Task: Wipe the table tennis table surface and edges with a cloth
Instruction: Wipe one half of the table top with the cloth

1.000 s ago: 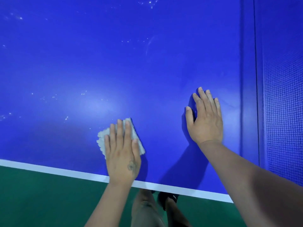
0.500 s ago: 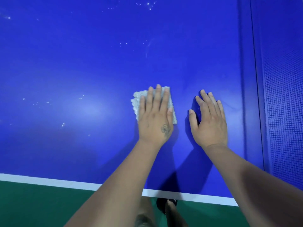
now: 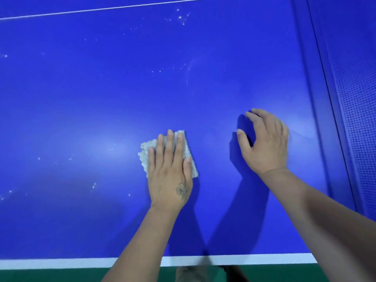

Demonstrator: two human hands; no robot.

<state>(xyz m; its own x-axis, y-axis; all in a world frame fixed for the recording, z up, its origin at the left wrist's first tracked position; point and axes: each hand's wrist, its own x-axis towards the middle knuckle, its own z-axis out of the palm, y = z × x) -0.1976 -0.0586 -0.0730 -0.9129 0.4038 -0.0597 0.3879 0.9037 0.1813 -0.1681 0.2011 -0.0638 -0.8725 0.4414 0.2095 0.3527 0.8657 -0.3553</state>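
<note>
White specks (image 3: 93,186) are lying scattered over the left part of the blue table tennis table (image 3: 81,98), and more are showing toward the far side, under a thin white line (image 3: 114,8) that is running across the top of the view. Nothing in view is serving as a container.

Near the middle, the left hand (image 3: 169,171) is lying flat with its fingers straight, pressing a pale grey cloth (image 3: 145,151) down onto the surface. The hand is covering most of the cloth, so only its ragged left edge, its far edge and a strip on the right are peeking out.

To the right, the right hand (image 3: 264,139) is resting apart from the cloth, fingers loosely curled, grasping nothing; whether its fingertips are touching the surface is hard to tell, as the hand is blurred.

At the far right, the net (image 3: 358,102) is standing along the table's end. A white border line (image 3: 61,262) is marking the near edge, with green floor (image 3: 50,275) below. Both forearms are being cut off by the lower frame edge.
</note>
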